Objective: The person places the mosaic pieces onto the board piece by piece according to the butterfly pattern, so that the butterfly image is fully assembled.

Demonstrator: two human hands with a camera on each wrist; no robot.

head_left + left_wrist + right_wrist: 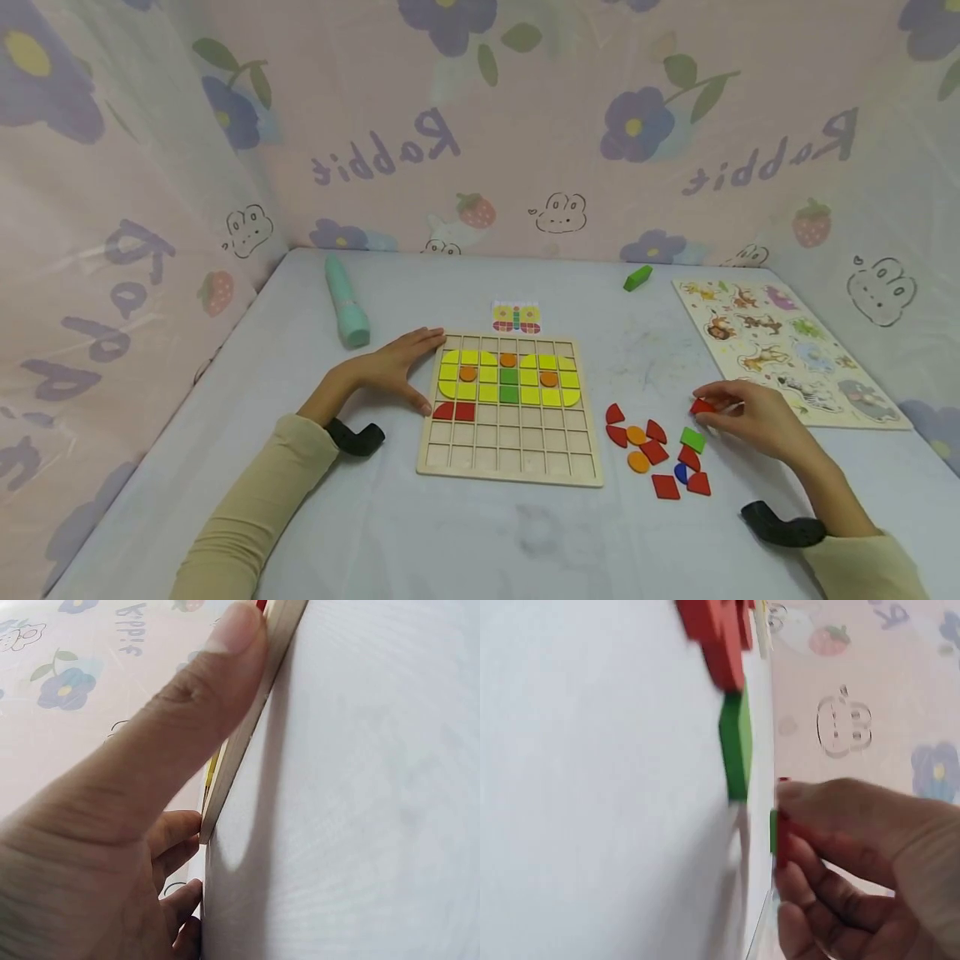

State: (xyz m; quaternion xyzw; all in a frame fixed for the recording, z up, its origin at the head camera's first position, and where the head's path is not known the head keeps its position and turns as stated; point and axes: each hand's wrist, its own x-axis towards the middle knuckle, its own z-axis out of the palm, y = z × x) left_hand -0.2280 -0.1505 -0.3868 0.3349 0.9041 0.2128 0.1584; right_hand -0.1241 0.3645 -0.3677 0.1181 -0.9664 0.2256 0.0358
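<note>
Right hand [753, 418]: pinching red piece [702, 407], toward right edge of worktop [375, 533].
Left hand [387, 367]: fingers loosely extended, touching grid board [510, 438], mid-worktop.
Red tiles [465, 412]: 2 beside left thumb; a nudge could shift them.

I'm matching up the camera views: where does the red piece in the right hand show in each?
Head: the red piece is right of centre, in the right hand.
Left wrist: not in it.
Right wrist: right of centre, slightly below the middle.
Shared landmark: the flowered cloth behind, in all three.
</note>
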